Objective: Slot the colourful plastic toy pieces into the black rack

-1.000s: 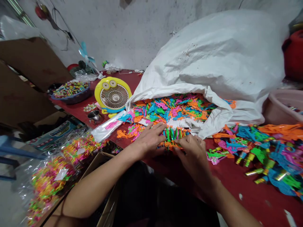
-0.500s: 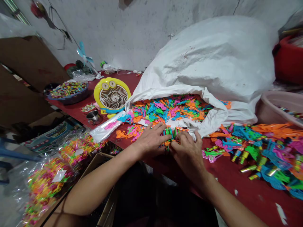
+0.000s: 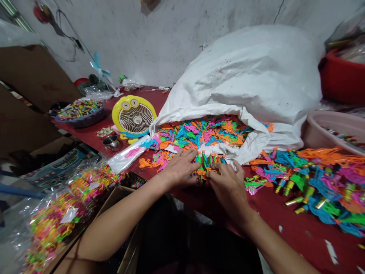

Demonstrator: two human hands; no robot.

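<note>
Between my hands, at the table's near edge, a row of small plastic toys [image 3: 205, 161] in green, orange and blue is packed side by side. My left hand [image 3: 182, 167] grips the left end, its fingers bent over the pieces. On the other end, my right hand [image 3: 229, 184] presses with curled fingers and the thumb near the front. Parts of the row are hidden under both hands. Just behind it, the open mouth of a large white sack [image 3: 245, 72] shows many loose toys of the same kind [image 3: 196, 131].
Bright toys with shiny tubes [image 3: 313, 186] are heaped on the red table [image 3: 273, 236] at right, beside a pink basin [image 3: 310, 127]. To the left are a yellow fan [image 3: 115, 114], a metal cup [image 3: 111, 142], plastic bags [image 3: 125, 156] and a blue basin of small pieces [image 3: 82, 121].
My view has shifted slightly. The hands stay on the row, with the right hand's fingers a little farther right, and more of the pieces between them shows.
</note>
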